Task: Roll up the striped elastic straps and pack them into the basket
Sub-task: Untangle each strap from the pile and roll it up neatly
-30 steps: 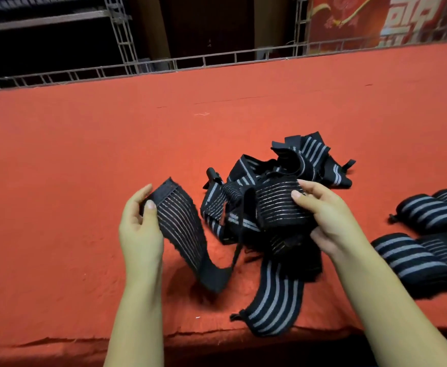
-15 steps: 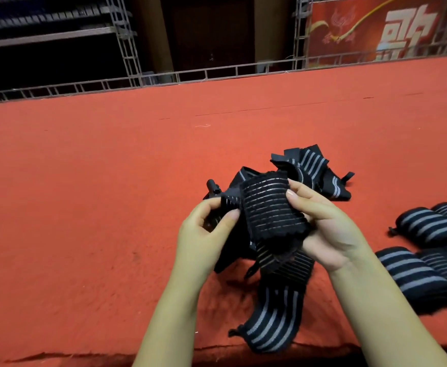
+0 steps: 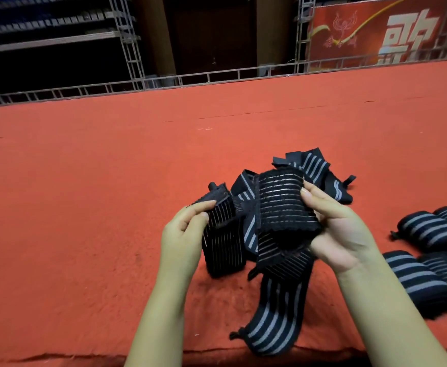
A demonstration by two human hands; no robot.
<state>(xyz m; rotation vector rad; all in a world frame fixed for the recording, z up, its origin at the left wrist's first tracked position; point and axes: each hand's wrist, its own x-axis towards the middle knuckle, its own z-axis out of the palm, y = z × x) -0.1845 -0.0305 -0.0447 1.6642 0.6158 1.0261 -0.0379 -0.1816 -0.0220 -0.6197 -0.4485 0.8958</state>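
A black elastic strap with thin grey stripes (image 3: 280, 207) is held up over the red cloth. My right hand (image 3: 341, 234) grips its folded upper part, thumb on top. My left hand (image 3: 182, 234) pinches the strap's other end (image 3: 222, 234), which hangs down at the left. Behind and under my hands lies a tangle of loose striped straps (image 3: 320, 168), one end trailing toward the table's front edge (image 3: 272, 324). Rolled straps (image 3: 429, 229) lie on the cloth at the right. No basket is in view.
The red cloth table (image 3: 84, 194) stretches wide to the left and back. A metal truss rail (image 3: 164, 80) runs along its far edge, with a red banner (image 3: 376, 30) behind. More rolled straps (image 3: 413, 276) sit near the right front edge.
My left hand has come in from the left with the strap's end, close to my right hand. The strap is now bunched and folded between both hands.
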